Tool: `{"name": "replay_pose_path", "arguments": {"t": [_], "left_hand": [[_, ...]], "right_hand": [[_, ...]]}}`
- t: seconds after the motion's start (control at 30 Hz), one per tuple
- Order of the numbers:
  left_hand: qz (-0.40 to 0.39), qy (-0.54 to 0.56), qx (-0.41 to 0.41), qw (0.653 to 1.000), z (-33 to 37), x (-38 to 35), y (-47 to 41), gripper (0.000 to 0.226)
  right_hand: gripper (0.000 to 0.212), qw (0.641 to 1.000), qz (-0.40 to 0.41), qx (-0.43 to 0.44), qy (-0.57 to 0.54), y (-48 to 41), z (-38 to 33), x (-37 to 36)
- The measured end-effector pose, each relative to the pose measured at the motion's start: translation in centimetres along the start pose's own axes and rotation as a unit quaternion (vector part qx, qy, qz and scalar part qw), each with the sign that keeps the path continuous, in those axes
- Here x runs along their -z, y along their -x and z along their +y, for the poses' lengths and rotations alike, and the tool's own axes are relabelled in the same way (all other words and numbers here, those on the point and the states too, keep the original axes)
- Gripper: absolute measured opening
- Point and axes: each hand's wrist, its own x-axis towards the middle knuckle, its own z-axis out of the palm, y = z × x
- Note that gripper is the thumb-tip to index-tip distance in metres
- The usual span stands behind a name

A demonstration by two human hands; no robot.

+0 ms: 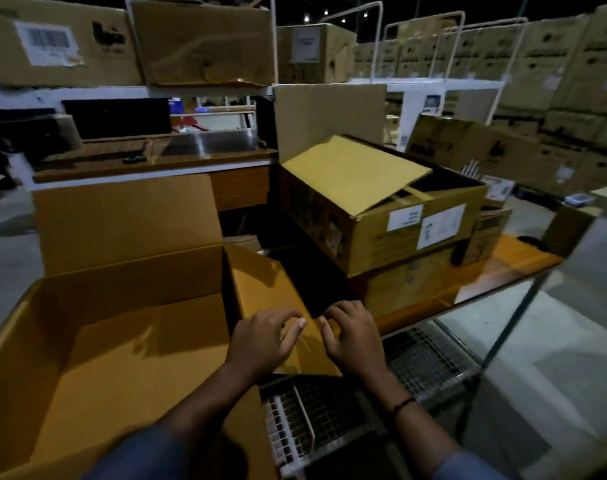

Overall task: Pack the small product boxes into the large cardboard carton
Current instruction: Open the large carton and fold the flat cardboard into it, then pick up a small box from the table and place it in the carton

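A large open cardboard carton [87, 341] fills the lower left of the head view; its inside shows only bare cardboard. Its right-hand flap [271, 299] is folded outward. My left hand [260, 341] and my right hand [354, 337] both rest on the flap's near end with curled fingers, close together, holding no box. No small product boxes show clearly. Another printed carton [381, 216] with half-open flaps sits behind on the right, its contents hidden in the dark.
A wire-mesh cart shelf [364, 393] lies under my hands. The printed carton rests on another box on an orange-topped surface [523, 261]. A wooden counter [156, 157] stands behind, and stacked cartons [554, 81] fill the back right.
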Motion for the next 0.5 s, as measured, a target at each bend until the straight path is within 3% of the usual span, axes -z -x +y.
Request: {"name": "replay_pose_path", "arguments": {"t": [0.3,0.5], "left_hand": [[0.050,0.015,-0.016,0.998,6.1,-1.3,-11.1,0.032],[0.019,0.023,0.069,0.997,7.6,-3.5,-17.6,0.055]], "right_hand": [[0.021,0.993,0.056,-0.104,0.001,-5.6,6.4,7.0],[0.026,0.984,0.093,-0.150,-0.015,-9.9,8.7,9.4]]}}
